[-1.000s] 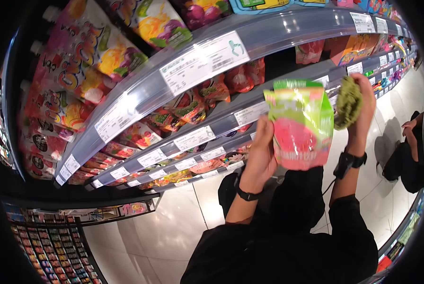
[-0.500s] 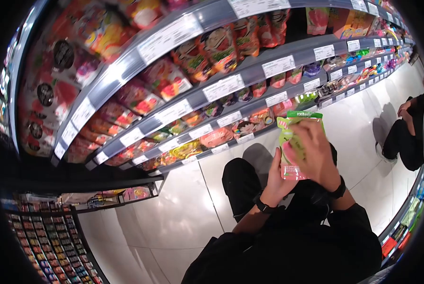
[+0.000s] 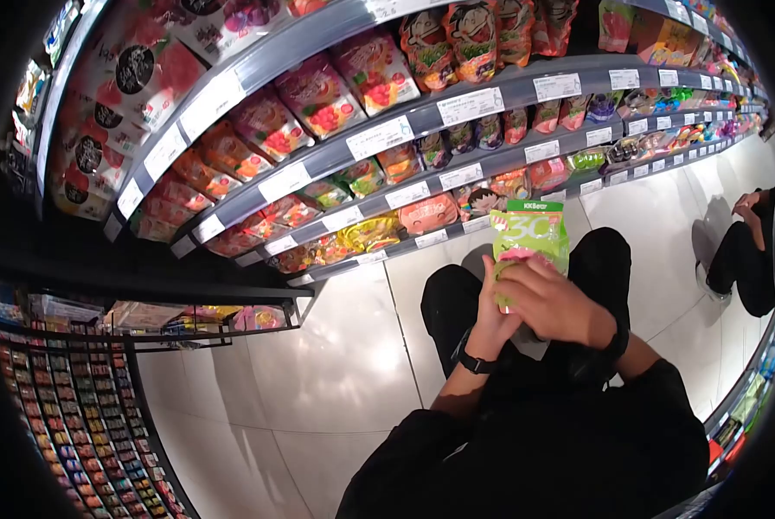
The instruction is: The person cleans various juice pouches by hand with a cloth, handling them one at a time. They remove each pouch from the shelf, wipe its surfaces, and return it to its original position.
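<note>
A light green candy pouch [image 3: 533,228] with a darker green top strip reading "KKBear" and a large "30" is held upright in front of my knees. My left hand [image 3: 494,318] grips its lower left side, thumb pointing up along the edge. Across the lower front lies my right hand [image 3: 550,304], its fingers bent over the pouch and meeting the left hand. Both hands together cover the pouch's lower half. Each wrist has a dark band on it.
Shelves of candy bags [image 3: 372,73] with white price tags [image 3: 381,138] curve across the front. Rows of small items stand on a rack [image 3: 85,415] at lower left. Another person's hands [image 3: 748,205] rest near dark trousers at the right. Pale floor tiles [image 3: 318,363] lie below.
My right hand has moved down from the upper part of the pouch to its lower front, uncovering the "30". The pouch has shifted slightly left, and the view has turned a little.
</note>
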`<state>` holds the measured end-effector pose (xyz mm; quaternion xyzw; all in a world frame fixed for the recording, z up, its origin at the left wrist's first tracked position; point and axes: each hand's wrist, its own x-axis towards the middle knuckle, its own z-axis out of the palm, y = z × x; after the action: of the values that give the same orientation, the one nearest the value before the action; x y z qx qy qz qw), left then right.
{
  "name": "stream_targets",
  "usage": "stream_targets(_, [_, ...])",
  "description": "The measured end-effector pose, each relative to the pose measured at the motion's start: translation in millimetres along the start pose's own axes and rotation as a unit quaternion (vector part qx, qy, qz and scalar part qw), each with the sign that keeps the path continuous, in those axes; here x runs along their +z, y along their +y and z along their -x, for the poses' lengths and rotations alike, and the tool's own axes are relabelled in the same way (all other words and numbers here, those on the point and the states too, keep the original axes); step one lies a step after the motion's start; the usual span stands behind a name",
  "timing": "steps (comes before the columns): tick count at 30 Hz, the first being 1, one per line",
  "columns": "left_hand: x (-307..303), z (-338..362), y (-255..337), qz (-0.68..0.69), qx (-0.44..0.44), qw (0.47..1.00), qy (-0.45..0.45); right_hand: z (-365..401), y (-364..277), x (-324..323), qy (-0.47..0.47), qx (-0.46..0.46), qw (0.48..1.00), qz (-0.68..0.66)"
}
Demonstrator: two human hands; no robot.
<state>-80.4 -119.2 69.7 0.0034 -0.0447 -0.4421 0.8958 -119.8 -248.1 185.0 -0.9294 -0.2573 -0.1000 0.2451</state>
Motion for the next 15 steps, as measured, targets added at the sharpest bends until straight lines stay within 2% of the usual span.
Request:
stream_targets(1, [8, 4, -3, 0.002, 0.001, 1.000, 0.002, -3, 9, 0, -0.030, 0.021, 0.999, -0.004])
stream_targets(2, [17, 8, -5, -0.003, 0.006, 0.996, 0.086, -9, 16, 0, -0.060, 0.042, 0.997, -0.007])
stream_targets(3, [25, 9, -6, -0.009, 0.010, 0.986, 0.168, -19, 20, 1, -0.042, 0.111, 0.993, -0.008])
stream_targets(4, [29, 10, -6, -0.007, 0.021, 0.980, 0.199, -18, 20, 4, -0.050, 0.066, 0.996, -0.019])
stream_targets(5, [26, 13, -3, -0.008, 0.023, 0.980, 0.197, -17, 22, 7, -0.057, 0.020, 0.998, -0.030])
stream_targets(7, [16, 22, 4, -0.026, 0.064, 0.983, 0.170, -14, 11, 11, -0.045, -0.011, 0.998, -0.034])
stream_targets(9, [3, 28, 13, -0.010, 0.056, 0.983, 0.177, -6, -1, 13, -0.033, -0.028, 0.998, -0.043])
stream_targets(11, [-8, 27, 17, 0.043, 0.026, 0.996, 0.067, -1, -5, 8, -0.061, -0.021, 0.991, -0.118])
stream_targets(12, [-11, 33, 12, 0.041, 0.020, 0.992, 0.117, -2, 0, 3, -0.063, -0.018, 0.991, -0.114])
stream_targets(14, [-7, 30, 5, 0.028, 0.026, 0.992, 0.118, -11, 21, -8, -0.005, -0.009, 0.999, -0.030])
stream_targets(15, [-5, 30, 3, 0.011, 0.034, 0.992, 0.121, -12, 33, -7, -0.007, -0.008, 0.999, -0.030])
